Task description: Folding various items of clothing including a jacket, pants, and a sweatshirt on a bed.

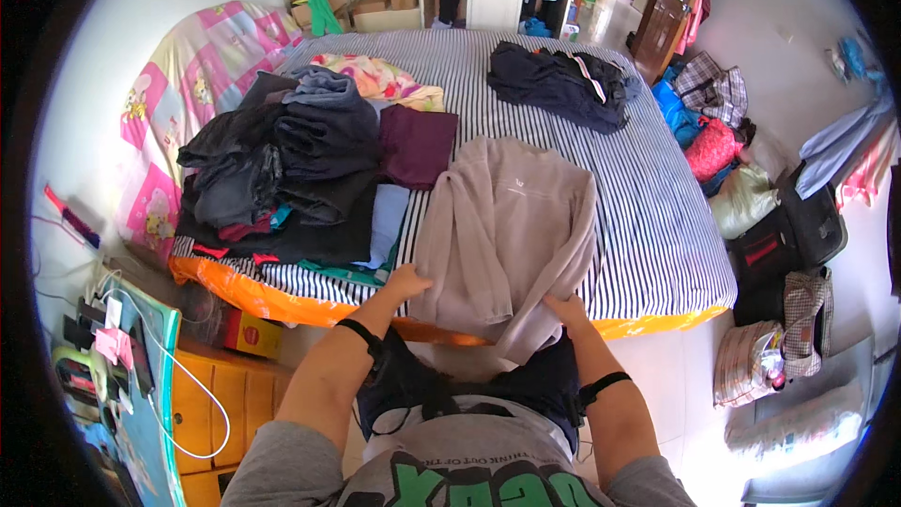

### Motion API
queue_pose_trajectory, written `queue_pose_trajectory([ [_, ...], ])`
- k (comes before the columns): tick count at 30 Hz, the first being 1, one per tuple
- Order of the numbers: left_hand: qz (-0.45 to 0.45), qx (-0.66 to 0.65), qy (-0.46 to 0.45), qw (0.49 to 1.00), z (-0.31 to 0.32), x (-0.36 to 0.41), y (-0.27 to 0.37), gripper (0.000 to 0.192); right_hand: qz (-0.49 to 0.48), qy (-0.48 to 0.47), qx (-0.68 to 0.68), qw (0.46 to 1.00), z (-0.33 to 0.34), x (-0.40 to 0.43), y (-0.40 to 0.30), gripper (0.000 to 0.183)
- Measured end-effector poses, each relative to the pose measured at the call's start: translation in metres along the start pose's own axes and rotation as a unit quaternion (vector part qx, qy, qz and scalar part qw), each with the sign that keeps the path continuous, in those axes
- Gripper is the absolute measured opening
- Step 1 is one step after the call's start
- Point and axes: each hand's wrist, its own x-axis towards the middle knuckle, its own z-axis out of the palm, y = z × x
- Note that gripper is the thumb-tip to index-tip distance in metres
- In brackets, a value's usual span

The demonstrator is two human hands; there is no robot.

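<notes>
A beige long-sleeved sweatshirt (524,218) lies spread on the striped bed (662,239), its collar away from me and its hem over the near edge. One sleeve is folded down across its front; the other runs down the right side. My left hand (408,284) grips the garment's left edge near the hem. On the right, my right hand (565,310) holds the other edge by the sleeve. Left of the sweatshirt are a folded maroon cloth (417,146) and a heap of dark clothes (310,148). Dark navy clothes (556,88) lie at the bed's far right.
A pink patterned cover (204,56) drapes over something along the left side. Near left stands a cluttered desk (151,380) with a white cable. Bags (750,359) and a black case (767,239) line the floor to the right.
</notes>
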Motion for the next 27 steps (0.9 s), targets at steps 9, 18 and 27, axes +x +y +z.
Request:
queue_pose_trajectory([
  [9,0.027,0.115,-0.018,0.993,-0.026,-0.033,0.043,0.047,-0.046,0.066,-0.066,0.995,-0.006,-0.006,-0.024,0.059],
  [18,0.04,-0.152,-0.205,0.966,-0.048,-0.051,0.092,0.03,-0.138,0.034,0.124,0.982,-0.085,-0.039,-0.152,0.048],
  [27,0.066,0.219,-0.327,0.917,-0.006,-0.047,0.105,0.03,-0.024,0.226,-0.363,0.904,-0.157,0.01,-0.036,0.076],
])
